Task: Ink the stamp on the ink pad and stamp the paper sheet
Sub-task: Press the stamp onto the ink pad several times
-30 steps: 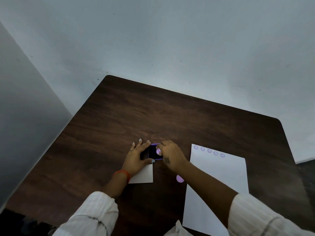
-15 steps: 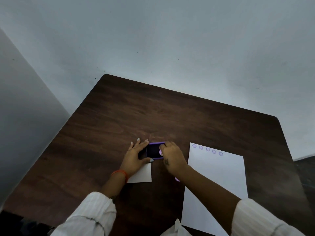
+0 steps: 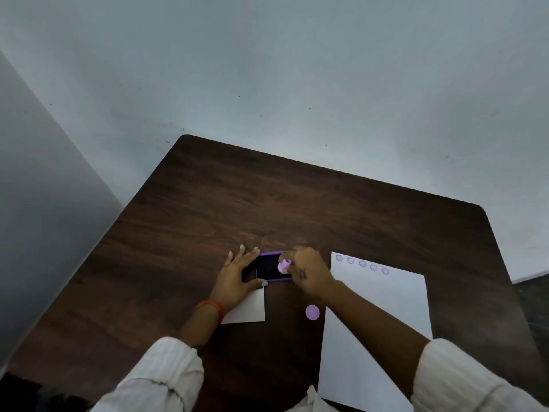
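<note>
A purple-framed ink pad (image 3: 271,269) with a dark inked surface lies on the brown table (image 3: 297,209). My right hand (image 3: 309,273) pinches a small lilac stamp (image 3: 283,265) over the pad's right part; whether it touches the ink I cannot tell. My left hand (image 3: 237,278) rests flat against the pad's left side, fingers spread around its corner. The white paper sheet (image 3: 377,322) lies to the right, with a row of several round purple stamp marks (image 3: 362,263) along its top edge.
A small white card (image 3: 248,307) lies under my left wrist, below the pad. A round lilac cap (image 3: 312,312) sits on the table between card and sheet. Pale walls border the table at the back and left.
My right hand has shifted slightly right on the pad and the stamp now shows more clearly, tilted over the ink. My left hand has kept its place.
</note>
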Demonstrator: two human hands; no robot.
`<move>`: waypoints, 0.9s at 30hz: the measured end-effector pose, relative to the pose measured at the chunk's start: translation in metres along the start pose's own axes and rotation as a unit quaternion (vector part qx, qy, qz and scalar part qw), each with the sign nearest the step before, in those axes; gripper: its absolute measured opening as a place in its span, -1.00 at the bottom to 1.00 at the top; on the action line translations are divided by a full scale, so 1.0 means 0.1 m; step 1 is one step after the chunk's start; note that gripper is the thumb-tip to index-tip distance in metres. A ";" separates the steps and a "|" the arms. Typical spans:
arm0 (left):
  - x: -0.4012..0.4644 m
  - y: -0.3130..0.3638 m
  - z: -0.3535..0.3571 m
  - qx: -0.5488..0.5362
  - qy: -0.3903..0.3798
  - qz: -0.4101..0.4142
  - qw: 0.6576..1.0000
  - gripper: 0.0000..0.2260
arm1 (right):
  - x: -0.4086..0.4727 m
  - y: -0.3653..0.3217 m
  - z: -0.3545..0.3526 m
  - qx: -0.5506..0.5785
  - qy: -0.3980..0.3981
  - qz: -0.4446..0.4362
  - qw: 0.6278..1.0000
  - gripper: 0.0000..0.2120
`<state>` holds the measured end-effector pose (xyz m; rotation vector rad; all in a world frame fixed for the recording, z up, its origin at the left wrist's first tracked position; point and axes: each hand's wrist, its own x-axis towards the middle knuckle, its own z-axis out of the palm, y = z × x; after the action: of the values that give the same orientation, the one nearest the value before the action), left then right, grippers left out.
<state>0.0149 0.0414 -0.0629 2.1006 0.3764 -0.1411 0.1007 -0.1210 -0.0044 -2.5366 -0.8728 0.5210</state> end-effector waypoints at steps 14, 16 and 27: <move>0.00 -0.01 0.00 0.001 0.014 0.047 0.999 -0.34 | -0.04 0.04 0.16 -0.122 0.024 0.004 0.992 -0.77; -0.01 -0.01 0.00 0.006 0.013 0.047 0.999 -0.34 | -0.02 0.11 0.11 -0.124 0.012 -0.040 0.991 -0.79; 0.00 0.00 -0.01 0.012 0.003 0.042 0.999 -0.34 | -0.04 0.11 0.13 -0.103 0.017 -0.028 0.994 -0.78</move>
<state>0.0147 0.0417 -0.0623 2.1382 0.2914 -0.0904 0.0972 -0.1278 -0.0203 -2.6865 -1.0304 0.3877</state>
